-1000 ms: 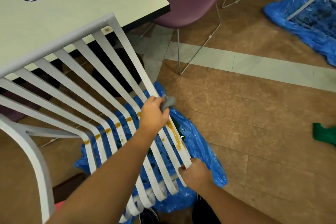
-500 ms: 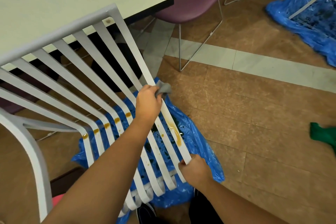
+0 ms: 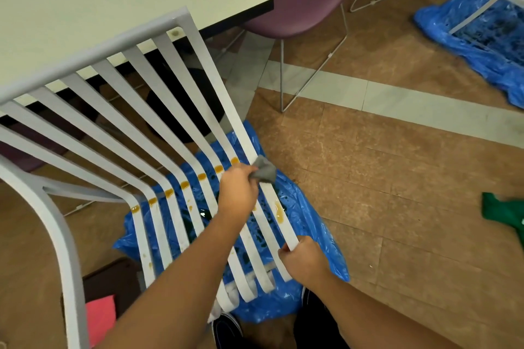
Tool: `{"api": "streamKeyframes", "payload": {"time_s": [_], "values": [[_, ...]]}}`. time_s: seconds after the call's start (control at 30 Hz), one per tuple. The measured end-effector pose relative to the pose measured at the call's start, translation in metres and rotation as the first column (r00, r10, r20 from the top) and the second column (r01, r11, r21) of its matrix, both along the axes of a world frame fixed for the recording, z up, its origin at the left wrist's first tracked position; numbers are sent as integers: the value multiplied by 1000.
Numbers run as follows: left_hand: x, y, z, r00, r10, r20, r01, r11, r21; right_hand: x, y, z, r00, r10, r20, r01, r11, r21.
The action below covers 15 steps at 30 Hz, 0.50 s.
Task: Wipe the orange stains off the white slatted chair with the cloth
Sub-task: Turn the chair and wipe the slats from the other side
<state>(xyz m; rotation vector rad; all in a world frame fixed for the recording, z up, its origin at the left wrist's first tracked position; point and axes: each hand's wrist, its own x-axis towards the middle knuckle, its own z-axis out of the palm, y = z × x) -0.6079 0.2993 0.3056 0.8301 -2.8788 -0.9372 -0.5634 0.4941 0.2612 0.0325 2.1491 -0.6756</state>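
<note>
On a brown tiled floor point(image 3: 397, 178), at frame centre, your left hand point(image 3: 238, 193) clutches the grey cloth point(image 3: 265, 170) against the white slatted chair point(image 3: 224, 93), above an orange stain point(image 3: 279, 211), while your right hand point(image 3: 304, 259) curls its fingers point(image 3: 286, 251) round the slat's end.

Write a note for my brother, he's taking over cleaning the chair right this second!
Left hand: grips the grey cloth, pressed on the outer right slat of the white chair.
Right hand: holds that slat's front end, steadying the chair.
The chair stands over a blue plastic sheet.
Done: that slat looks clean above the cloth.
Left: the long orange streak below the cloth, and the row of orange spots across the other slats.
</note>
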Motion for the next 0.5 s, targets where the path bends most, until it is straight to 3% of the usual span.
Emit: {"api": "streamKeyframes", "payload": {"time_s": [0.13, 0.27, 0.43, 0.5], "values": [[-35, -26, 4, 999, 5, 41, -1, 994, -110, 1, 1, -2, 1000, -26, 1, 26, 999, -23], [-25, -13, 1, 998, 10, 61, -3, 993, -116, 1, 3, -3, 1000, -20, -1, 20, 999, -30], [8, 9, 1, 949, -292, 121, 307, 943, -127, -2, 8, -2, 998, 22, 61, -15, 992, -125], [-8, -13, -1, 937, -297, 184, 332, 922, -198, -2, 12, -2, 998, 38, 48, -31, 989, -145]]}}
